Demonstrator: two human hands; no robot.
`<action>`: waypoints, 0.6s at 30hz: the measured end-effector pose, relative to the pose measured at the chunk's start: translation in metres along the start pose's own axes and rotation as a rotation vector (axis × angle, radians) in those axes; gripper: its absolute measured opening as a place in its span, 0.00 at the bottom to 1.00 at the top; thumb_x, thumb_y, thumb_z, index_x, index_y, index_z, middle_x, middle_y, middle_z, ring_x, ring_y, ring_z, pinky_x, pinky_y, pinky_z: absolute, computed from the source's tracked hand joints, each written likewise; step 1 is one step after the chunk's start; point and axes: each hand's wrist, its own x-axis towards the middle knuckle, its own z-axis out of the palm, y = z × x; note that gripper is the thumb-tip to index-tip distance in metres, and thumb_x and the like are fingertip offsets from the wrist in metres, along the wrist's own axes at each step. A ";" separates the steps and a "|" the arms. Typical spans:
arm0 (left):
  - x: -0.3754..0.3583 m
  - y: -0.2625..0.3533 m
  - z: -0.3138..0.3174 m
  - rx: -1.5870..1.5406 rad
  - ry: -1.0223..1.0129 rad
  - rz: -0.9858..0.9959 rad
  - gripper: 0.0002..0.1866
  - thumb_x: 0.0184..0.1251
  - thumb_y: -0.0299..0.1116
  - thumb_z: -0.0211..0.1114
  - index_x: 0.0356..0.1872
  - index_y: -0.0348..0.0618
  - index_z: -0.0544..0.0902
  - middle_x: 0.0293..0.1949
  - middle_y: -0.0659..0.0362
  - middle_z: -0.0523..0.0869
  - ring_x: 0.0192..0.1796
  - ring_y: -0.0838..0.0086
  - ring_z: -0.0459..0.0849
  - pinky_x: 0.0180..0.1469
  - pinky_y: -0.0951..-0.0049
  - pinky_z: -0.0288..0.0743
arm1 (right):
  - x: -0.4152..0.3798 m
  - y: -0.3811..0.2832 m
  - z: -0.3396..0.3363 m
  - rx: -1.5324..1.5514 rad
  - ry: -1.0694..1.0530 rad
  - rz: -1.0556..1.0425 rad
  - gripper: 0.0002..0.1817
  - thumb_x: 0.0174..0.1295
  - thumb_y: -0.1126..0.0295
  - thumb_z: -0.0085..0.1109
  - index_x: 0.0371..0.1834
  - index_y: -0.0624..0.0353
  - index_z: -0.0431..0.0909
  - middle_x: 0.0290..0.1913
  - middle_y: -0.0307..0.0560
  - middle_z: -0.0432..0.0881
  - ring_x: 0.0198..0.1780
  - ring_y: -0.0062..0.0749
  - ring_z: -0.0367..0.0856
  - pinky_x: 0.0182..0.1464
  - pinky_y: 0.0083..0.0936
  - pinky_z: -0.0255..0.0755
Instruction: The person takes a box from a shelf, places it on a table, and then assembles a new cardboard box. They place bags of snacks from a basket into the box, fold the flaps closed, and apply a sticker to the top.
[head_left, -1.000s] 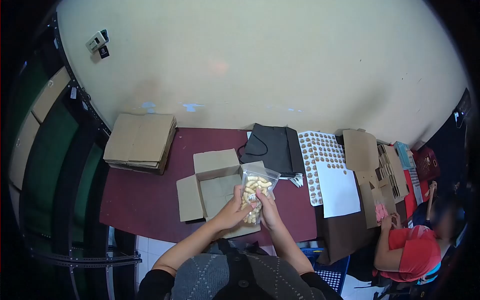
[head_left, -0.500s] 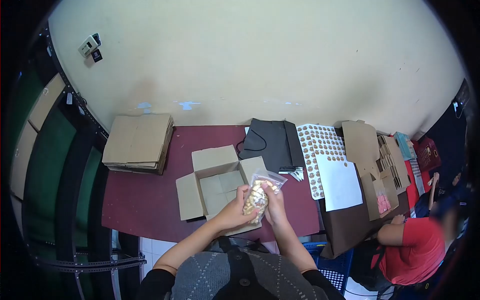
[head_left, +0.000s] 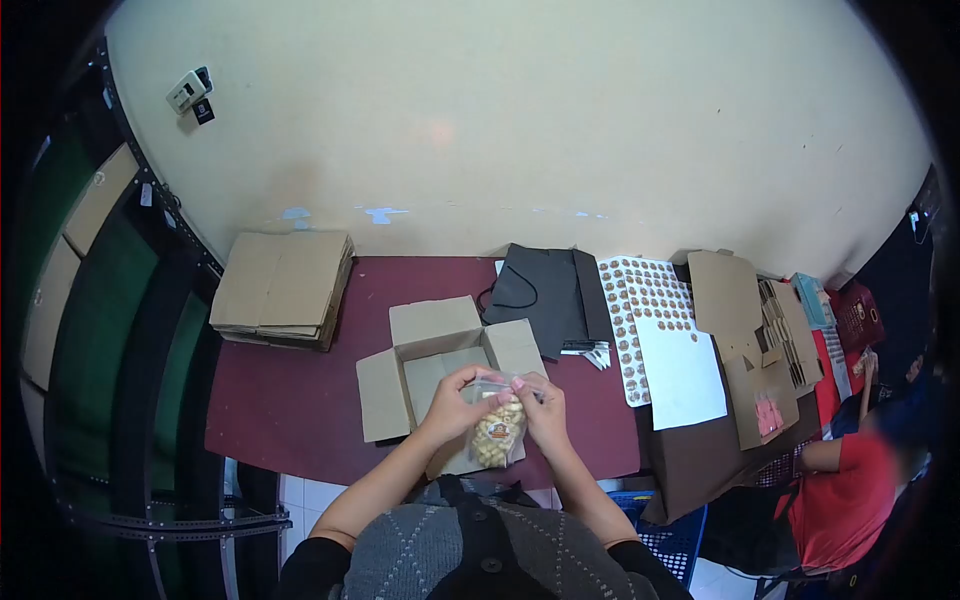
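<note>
A clear plastic bag [head_left: 497, 437] of pale pieces with a small round label hangs upright over the near side of an open cardboard box [head_left: 428, 372]. My left hand [head_left: 460, 400] pinches its top edge at the left. At the top right corner my right hand [head_left: 541, 408] grips the same bag, its fingers pressed together. The box stands on the dark red table [head_left: 290, 400] with its flaps folded outward, and what shows of its inside is bare cardboard.
Flat cardboard [head_left: 282, 285] is stacked at left. Behind the box lies a black paper bag [head_left: 545, 298]. Rightward are sticker sheets [head_left: 625, 330], a white sheet [head_left: 682, 375], an open carton with pink items [head_left: 768, 412] and a person in red [head_left: 845, 500]. A blue crate [head_left: 680, 535] stands below.
The bag has turned upright and sits slightly lower, its label now facing me. Both hands have shifted from its sides to its top edge. The person in red has leaned rightward.
</note>
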 end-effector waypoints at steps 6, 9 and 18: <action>0.002 0.016 -0.023 0.044 -0.127 -0.174 0.08 0.59 0.32 0.65 0.34 0.39 0.85 0.31 0.60 0.86 0.39 0.79 0.81 0.57 0.70 0.67 | -0.001 0.001 -0.006 -0.052 -0.241 0.052 0.16 0.68 0.64 0.51 0.41 0.69 0.80 0.43 0.47 0.79 0.46 0.29 0.75 0.52 0.23 0.66; 0.003 0.003 -0.045 0.233 -0.269 -0.030 0.08 0.62 0.30 0.61 0.38 0.43 0.86 0.35 0.59 0.87 0.41 0.75 0.83 0.67 0.59 0.56 | 0.002 -0.002 -0.011 0.066 -0.415 0.102 0.19 0.70 0.61 0.45 0.44 0.68 0.79 0.52 0.47 0.75 0.54 0.30 0.72 0.58 0.24 0.62; -0.005 0.015 -0.021 0.197 -0.008 -0.013 0.21 0.67 0.36 0.57 0.59 0.38 0.73 0.54 0.47 0.79 0.57 0.62 0.77 0.60 0.67 0.67 | 0.006 0.016 -0.024 -0.105 -0.105 0.086 0.18 0.70 0.63 0.43 0.44 0.67 0.79 0.43 0.46 0.77 0.46 0.28 0.75 0.51 0.23 0.65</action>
